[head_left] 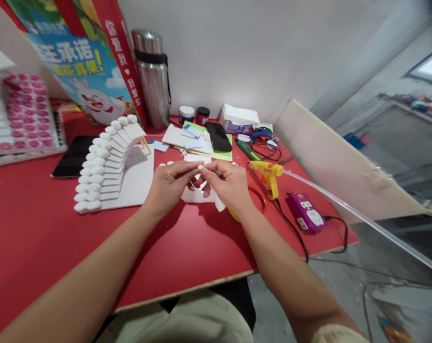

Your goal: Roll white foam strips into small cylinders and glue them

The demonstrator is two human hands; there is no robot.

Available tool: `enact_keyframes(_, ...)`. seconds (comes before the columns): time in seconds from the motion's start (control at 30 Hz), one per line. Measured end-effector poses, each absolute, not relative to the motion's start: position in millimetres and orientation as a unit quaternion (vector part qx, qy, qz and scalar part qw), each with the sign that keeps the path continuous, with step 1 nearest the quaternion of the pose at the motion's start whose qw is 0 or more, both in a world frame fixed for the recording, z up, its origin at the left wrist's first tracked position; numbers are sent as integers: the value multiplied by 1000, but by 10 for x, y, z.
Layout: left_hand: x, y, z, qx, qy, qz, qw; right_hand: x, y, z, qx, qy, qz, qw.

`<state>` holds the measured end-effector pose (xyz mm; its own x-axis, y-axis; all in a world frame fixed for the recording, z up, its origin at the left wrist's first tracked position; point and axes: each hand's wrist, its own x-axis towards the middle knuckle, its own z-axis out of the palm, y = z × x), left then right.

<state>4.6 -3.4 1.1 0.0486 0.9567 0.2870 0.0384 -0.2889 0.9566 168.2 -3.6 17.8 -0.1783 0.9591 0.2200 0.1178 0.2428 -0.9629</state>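
My left hand (171,183) and my right hand (230,181) meet over the red table, fingertips pinched together around a small white piece (200,167). Fingers cover most of that piece, so its exact kind is hidden. Beneath them lies white sheet material (198,196), with several small white rounded pieces partly hidden behind the hands. To the left stands a curved white model staircase (112,174) on a white board (139,176), its outer edge lined with white oval pads. A yellow hot glue gun (268,176) with a long clear glue stick (344,205) rests right of my right hand.
A purple power socket (306,213) sits near the table's right edge, its cords trailing. Behind are a steel thermos (151,78), paint jars (186,114), a black case (219,136) and a green-handled tool (248,150). A dark tablet (71,157) lies left, beside a pink-dotted model (30,114).
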Motion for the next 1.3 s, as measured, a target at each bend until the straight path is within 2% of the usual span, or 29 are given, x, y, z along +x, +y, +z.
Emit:
enact_keyframes(0.13, 61, -50, -9, 623, 430, 537, 372, 1691, -28, 180, -422, -619, 462, 474)
enact_keyframes(0.27, 56, -51, -47, 644, 451, 534, 312, 1722, 33, 204, -417, -549, 565, 454)
enact_keyframes(0.43, 9, -5, -37, 626, 448, 532, 352, 1791, 164, 203, -391, -405, 749, 349)
enact_keyframes(0.57, -3, 8, -6, 628, 445, 518, 374, 1813, 187, 169, -343, -375, 800, 319)
enact_keyframes(0.93, 6, 1, 27, 607, 455, 517, 397, 1808, 133, 199, -333, -421, 769, 348)
enact_keyframes(1.1, 18, -13, 23, 579, 466, 522, 419, 1765, 114, 181, -398, -489, 660, 409)
enact_keyframes(1.3, 25, -17, 30, 563, 471, 533, 422, 1727, 97, 146, -454, -570, 534, 429)
